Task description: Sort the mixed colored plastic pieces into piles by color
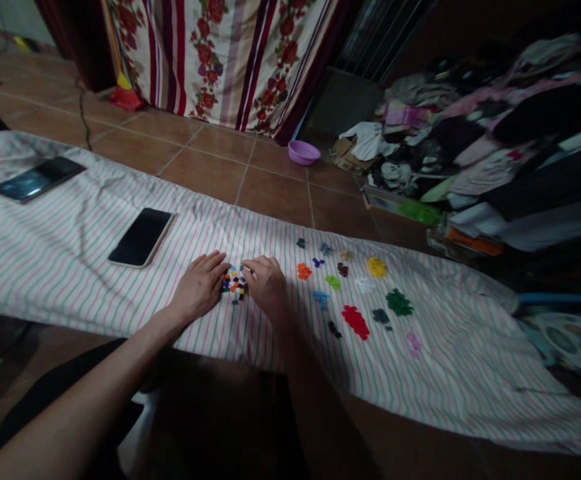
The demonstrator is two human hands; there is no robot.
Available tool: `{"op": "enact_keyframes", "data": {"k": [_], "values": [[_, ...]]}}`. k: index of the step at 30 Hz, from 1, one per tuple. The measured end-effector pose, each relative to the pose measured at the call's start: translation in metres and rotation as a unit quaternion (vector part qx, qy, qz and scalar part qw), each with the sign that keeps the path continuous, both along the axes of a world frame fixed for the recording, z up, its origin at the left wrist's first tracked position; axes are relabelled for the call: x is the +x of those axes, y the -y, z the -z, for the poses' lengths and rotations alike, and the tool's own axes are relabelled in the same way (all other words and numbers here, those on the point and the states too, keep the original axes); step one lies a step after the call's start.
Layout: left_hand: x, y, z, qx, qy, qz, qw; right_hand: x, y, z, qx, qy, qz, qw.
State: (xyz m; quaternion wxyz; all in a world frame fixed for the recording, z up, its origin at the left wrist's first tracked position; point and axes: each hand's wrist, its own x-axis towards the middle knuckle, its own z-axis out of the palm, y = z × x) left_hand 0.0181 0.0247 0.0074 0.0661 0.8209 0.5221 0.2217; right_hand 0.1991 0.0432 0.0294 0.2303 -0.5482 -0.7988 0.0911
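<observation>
A small pile of mixed-colour pieces (234, 283) lies on the striped cloth (210, 227) between my hands. My left hand (201, 283) rests flat at the pile's left edge, fingers stretched out and touching the cloth. On the other side, my right hand (266, 281) has its thumb and fingers drawn together at the pile's upper right; whatever they pinch is too small to make out. Sorted heaps of one colour each spread to the right, among them orange pieces (304, 271), red pieces (355, 322), yellow pieces (377, 267) and dark green pieces (399, 302).
A phone (141, 238) lies left of my hands, with a dark tablet-like device (38, 179) farther left. Beyond the cloth's far edge, a purple basin (304, 153) stands on the tiled floor. Heaped clothes (470, 133) fill the right side. A floral curtain (220, 60) hangs behind.
</observation>
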Motion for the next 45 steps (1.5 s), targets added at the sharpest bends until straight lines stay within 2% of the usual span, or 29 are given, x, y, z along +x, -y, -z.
{"op": "enact_keyframes", "data": {"k": [6,11,17,21,24,36,45], "values": [[0.002,0.0,-0.001,0.002,0.001,-0.009,1.0,-0.001,-0.006,0.004,-0.013,-0.005,-0.005,1.0],[0.001,0.0,-0.001,0.007,0.012,-0.007,1.0,0.004,-0.011,0.01,-0.025,-0.071,-0.005,0.997],[0.002,-0.001,0.0,0.005,0.016,-0.012,1.0,0.009,-0.014,0.011,-0.108,-0.199,0.035,0.973],[0.003,-0.001,0.0,0.014,0.013,-0.01,1.0,0.011,-0.013,0.01,-0.148,-0.241,0.057,0.957],[0.003,-0.002,0.001,0.018,0.013,-0.009,1.0,0.012,-0.011,0.009,-0.152,-0.245,0.071,0.955],[0.005,-0.002,-0.001,0.018,0.02,-0.013,1.0,0.006,-0.007,0.009,-0.176,-0.307,0.037,0.935],[0.006,-0.002,-0.001,0.02,0.021,-0.02,0.999,0.007,-0.011,0.019,-0.183,-0.371,0.031,0.91]]}}
